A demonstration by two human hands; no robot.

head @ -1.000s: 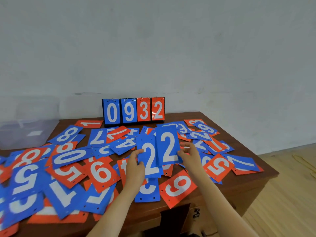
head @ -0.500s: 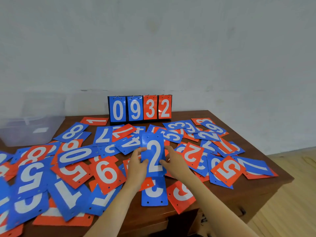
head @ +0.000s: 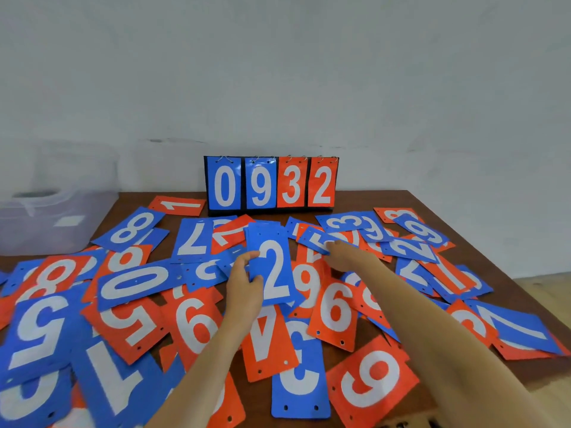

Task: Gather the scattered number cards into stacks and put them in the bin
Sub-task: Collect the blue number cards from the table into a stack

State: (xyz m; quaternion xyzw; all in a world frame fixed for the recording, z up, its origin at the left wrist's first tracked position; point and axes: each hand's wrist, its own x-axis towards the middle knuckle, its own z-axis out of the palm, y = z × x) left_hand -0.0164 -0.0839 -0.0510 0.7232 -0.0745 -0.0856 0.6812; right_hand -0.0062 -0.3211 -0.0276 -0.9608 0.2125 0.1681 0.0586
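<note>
Head view: blue 2 stack (head: 273, 270) hangs above the middle of the table (head: 386, 200), my left hand (head: 244, 284) pinching its left edge. My right hand (head: 347, 256) stretches onto a blue 5 card (head: 315, 240); grip unclear. Cards look thin, light, slick: I'd take edges.

You're in a plain, bare room: a blank whitewashed wall (head: 278, 72), a brown wooden table (head: 358, 199) against it strewn with number cards (head: 197, 325), pale wood flooring (head: 543, 288) on your right. Home or office, you can't tell.

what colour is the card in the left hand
The card is blue with a white 2; head view.
</note>
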